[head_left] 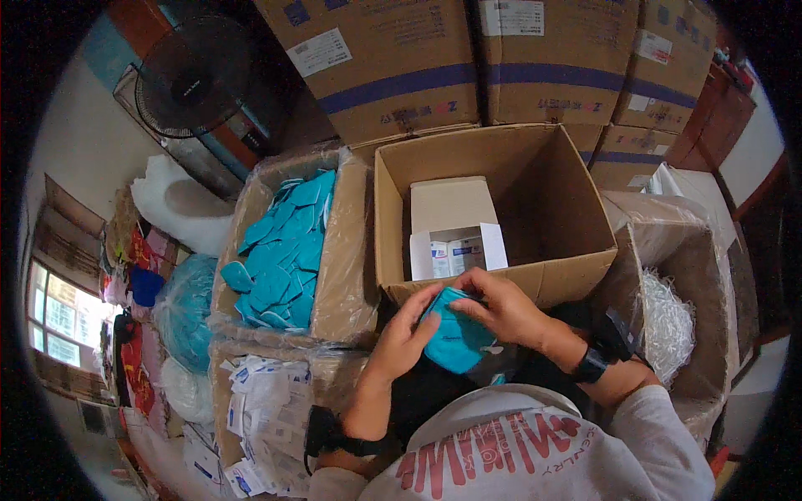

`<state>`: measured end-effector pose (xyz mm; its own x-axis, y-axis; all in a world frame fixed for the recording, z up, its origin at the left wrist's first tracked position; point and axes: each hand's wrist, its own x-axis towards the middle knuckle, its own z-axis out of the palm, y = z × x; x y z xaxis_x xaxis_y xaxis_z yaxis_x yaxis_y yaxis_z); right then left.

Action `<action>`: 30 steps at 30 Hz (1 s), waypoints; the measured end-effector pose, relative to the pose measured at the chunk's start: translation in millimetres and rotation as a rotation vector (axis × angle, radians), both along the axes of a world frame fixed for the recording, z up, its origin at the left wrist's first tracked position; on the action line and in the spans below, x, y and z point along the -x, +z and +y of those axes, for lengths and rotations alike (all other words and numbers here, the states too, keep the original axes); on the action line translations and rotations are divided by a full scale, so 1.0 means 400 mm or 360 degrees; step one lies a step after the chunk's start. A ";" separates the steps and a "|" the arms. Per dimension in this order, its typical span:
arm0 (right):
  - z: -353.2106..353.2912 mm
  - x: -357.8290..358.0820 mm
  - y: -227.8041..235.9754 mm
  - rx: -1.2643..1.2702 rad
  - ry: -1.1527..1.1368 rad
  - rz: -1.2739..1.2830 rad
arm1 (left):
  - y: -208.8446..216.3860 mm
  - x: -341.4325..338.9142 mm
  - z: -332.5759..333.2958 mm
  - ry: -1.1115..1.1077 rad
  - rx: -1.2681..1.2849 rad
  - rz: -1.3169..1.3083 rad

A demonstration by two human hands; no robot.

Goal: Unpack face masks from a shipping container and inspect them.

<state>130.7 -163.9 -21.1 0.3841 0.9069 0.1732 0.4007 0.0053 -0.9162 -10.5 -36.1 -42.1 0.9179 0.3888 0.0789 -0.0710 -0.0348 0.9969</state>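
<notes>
In front of my body I hold a teal folded face mask (458, 344) with both hands. My left hand (403, 336) grips its left edge, with the thumb lying on the front. On the other side my right hand (508, 313) pinches the top edge between thumb and fingers. A small white piece hangs by the mask's lower right. Just beyond my hands stands a large open carton (568, 209). Inside it sits a smaller white box (451, 204) with its lid up, holding white printed packs (457, 255).
At left, a plastic-lined carton (355, 250) holds many teal masks (288, 259). Nearer me, another carton has white packets (261, 409). A carton at right contains thin white strips (668, 326). Sealed cartons (393, 67) are stacked behind, and a fan (192, 79) stands far left.
</notes>
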 end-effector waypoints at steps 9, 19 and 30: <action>0.050 0.012 -0.028 -0.0321 -0.0177 0.0563 | 0.059 -0.083 -0.026 0.0565 -0.1025 0.0399; 0.021 -0.049 0.020 0.0262 0.0429 -0.0121 | 0.080 -0.059 0.029 0.0578 -0.1064 0.0268; 0.033 0.023 0.009 0.0235 0.0169 -0.0589 | 0.113 -0.065 0.052 0.0529 -0.1450 0.0627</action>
<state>121.4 -150.8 -17.3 0.2231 0.9637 0.1468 0.7076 -0.0565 -0.7043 15.4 -15.1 2.9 0.8001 0.5699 0.1873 0.4040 -0.7427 0.5340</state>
